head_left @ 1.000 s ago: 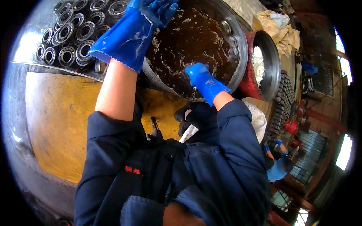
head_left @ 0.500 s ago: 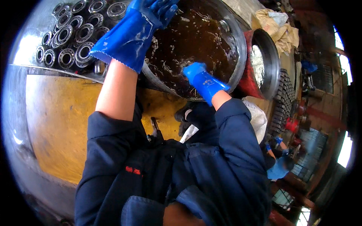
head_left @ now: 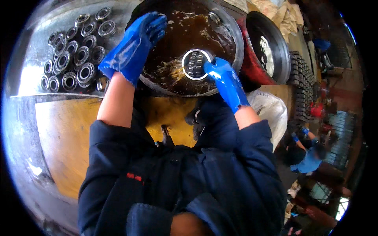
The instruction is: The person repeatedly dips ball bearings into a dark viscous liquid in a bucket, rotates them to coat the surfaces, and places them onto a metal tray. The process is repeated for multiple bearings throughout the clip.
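Note:
My right hand [head_left: 225, 75], in a blue rubber glove, grips a wet metal roller bearing [head_left: 195, 65] by its right edge. The bearing's ring faces up, with its rollers showing inside, over the brown liquid in a round drum [head_left: 238, 47]. At the drum's left side is my left hand [head_left: 143, 36], gloved the same way, with stretched fingers and nothing seen in them. A second bearing [head_left: 214, 17] shows near the drum's far right wall. Left of the drum, several bearings [head_left: 82, 56] lie grouped on a metal table [head_left: 29, 72].
A red drum [head_left: 252, 59] with a dark rim stands right of the liquid. Beyond are crumpled brown paper [head_left: 281, 17] and stacked dark metal parts [head_left: 301, 78]. A white sack [head_left: 271, 110] sits by my right arm. Farther right, a co-worker in a light blue top [head_left: 309, 160] bends down.
My right hand has come up from the liquid with the bearing, which now shows clearly. My left hand has moved lower in the picture, nearer to me. The view has shifted slightly.

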`<move>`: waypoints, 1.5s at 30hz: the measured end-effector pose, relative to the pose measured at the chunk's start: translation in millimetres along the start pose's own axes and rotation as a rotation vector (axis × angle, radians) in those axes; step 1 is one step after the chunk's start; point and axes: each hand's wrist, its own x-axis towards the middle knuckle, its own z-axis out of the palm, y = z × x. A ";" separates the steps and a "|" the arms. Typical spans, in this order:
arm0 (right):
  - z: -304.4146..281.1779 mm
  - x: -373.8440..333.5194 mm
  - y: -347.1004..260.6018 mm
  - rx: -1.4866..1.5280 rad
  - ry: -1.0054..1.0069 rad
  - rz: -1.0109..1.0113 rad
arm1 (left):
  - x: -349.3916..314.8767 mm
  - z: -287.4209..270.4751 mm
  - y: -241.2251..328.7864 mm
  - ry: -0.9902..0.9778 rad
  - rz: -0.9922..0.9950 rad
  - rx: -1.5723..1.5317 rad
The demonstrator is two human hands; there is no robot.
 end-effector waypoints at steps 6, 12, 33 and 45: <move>-13.8 -2.5 48.4 0.481 0.194 -0.201 | -28.1 59.2 -22.2 0.119 -0.255 0.149; -8.4 -0.9 43.6 0.560 0.199 -0.117 | -47.8 57.6 -49.1 0.100 -0.383 0.233; -13.7 7.9 46.3 1.016 0.123 -0.210 | -36.6 76.9 -85.1 0.064 -0.527 0.162; 37.6 53.9 59.8 1.944 -0.040 0.413 | -26.3 66.5 -73.2 0.044 -0.381 0.100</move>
